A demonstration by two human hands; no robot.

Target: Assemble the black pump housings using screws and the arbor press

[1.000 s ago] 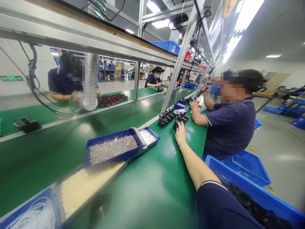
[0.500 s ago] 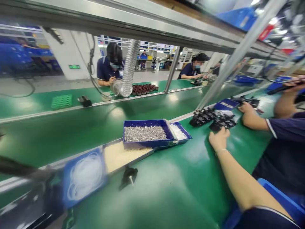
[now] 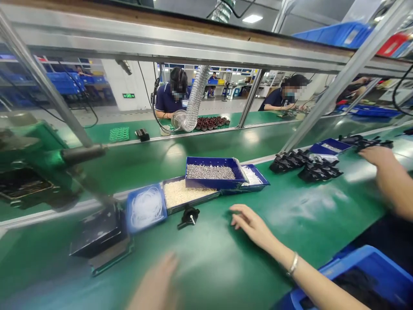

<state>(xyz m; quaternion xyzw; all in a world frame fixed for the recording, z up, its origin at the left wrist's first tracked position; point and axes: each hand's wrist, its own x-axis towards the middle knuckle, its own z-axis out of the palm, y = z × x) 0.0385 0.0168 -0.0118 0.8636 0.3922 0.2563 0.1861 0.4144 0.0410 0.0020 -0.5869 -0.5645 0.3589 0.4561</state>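
Observation:
My right hand hovers over or rests lightly on the green bench, with its fingers loosely apart and holding nothing. To its left lies a small black part with a short white pin sticking out. My left hand is low in the picture, nearer to me than that part, and too smeared by motion for its fingers to be made out. Beyond the part stand a blue tray of small metal pins, a tray of cream-coloured bits and a blue tray of clear white rings.
A green hand press with a dark block stands at the left. Rows of black parts sit at the right, near a co-worker's hand. A blue bin is at the lower right. A metal post rises from the bench.
My right hand has left the rows of black parts and come left across the bench. My left hand has entered at the bottom. The view has turned to the left.

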